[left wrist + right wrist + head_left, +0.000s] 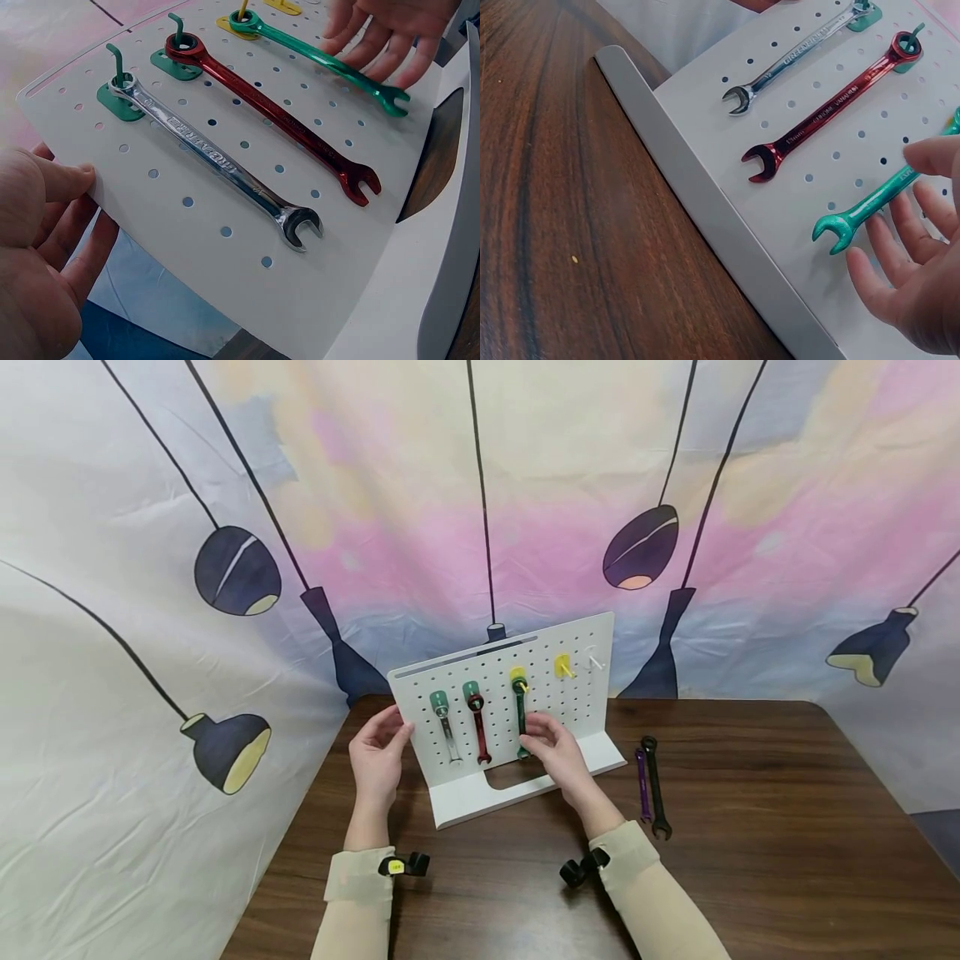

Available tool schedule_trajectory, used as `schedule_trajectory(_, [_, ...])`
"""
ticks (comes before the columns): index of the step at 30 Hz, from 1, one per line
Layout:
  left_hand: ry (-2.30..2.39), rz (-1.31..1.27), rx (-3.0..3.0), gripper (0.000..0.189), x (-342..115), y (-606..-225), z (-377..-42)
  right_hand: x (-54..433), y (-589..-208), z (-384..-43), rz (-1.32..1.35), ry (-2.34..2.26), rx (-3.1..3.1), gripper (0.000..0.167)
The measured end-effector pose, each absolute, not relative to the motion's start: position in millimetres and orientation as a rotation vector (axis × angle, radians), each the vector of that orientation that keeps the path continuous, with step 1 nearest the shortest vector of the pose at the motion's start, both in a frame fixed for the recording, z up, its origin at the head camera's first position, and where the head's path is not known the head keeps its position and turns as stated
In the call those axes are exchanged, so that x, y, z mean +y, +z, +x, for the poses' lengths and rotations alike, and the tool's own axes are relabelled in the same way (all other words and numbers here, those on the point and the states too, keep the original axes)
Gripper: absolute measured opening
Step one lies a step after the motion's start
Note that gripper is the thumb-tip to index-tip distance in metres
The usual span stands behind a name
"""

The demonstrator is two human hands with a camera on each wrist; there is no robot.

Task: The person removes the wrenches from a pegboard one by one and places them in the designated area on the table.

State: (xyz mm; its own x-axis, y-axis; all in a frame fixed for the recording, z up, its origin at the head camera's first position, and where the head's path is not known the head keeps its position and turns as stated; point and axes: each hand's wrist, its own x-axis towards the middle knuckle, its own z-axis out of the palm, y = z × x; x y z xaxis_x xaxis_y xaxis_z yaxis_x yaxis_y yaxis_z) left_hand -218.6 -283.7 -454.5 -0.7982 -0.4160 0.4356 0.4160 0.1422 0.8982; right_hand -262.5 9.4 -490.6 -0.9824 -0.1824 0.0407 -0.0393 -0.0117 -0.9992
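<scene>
A white pegboard (pixel 495 710) stands tilted back on the table, wrenches hanging from its hooks. My left hand (pixel 377 756) pinches its left edge, thumb (pixel 71 180) in front and fingers behind. Nearest that hand hangs a silver wrench (pixel 202 150), then a red wrench (pixel 277 116), both on green hooks. A green wrench (pixel 877 195) hangs from a yellow hook (pixel 517 673). My right hand (pixel 555 752) is right beside the green wrench's lower part, its fingers spread and loosely bent, the thumb apart from them.
Further right on the board are a yellow hook (pixel 564 666) and a white hook (pixel 595 658). A purple wrench (pixel 642 785) and a black wrench (pixel 656 789) lie on the brown wooden table (pixel 765 827) to the right. Behind hangs a cloth printed with lamps (pixel 555 460).
</scene>
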Motion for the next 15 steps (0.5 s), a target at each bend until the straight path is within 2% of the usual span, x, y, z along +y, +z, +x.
schedule_trajectory(4, [-1.721,-0.006,-1.806,0.032,-283.8,-455.1,-219.6,12.1,-491.8,-262.7,-0.239,-2.110,2.205,0.049])
schedule_trajectory(15, [-1.728,-0.009,-1.803,0.033,-284.2,-455.9,-219.8,15.4,-491.0,-261.8,-0.280,-2.078,2.275,0.036])
